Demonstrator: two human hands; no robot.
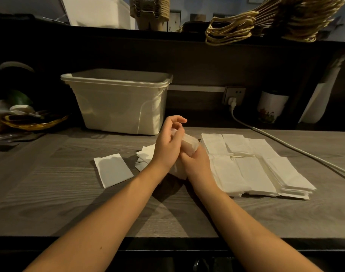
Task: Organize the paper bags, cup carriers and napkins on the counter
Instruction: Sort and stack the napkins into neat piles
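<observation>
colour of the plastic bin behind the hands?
Off-white, slightly translucent plastic bin. Head view, the only one, shows it clearly.

Worktop (69, 193): grey wood-grain laminate, dark front edge. Back panel (206, 61): dark wood, fitted with wall socket (235, 94); white plug (232, 102), white cable (285, 147) trailing right. Raised shelf (109, 35) above, dark. Lighting: dim, warm.

Bin (118, 103) blocks rear; napkin stacks (255, 165) crowd right.

Fingers (187, 153) of right hand (198, 163) mostly hidden behind left hand (167, 148) and blurred napkin (191, 143)
</observation>
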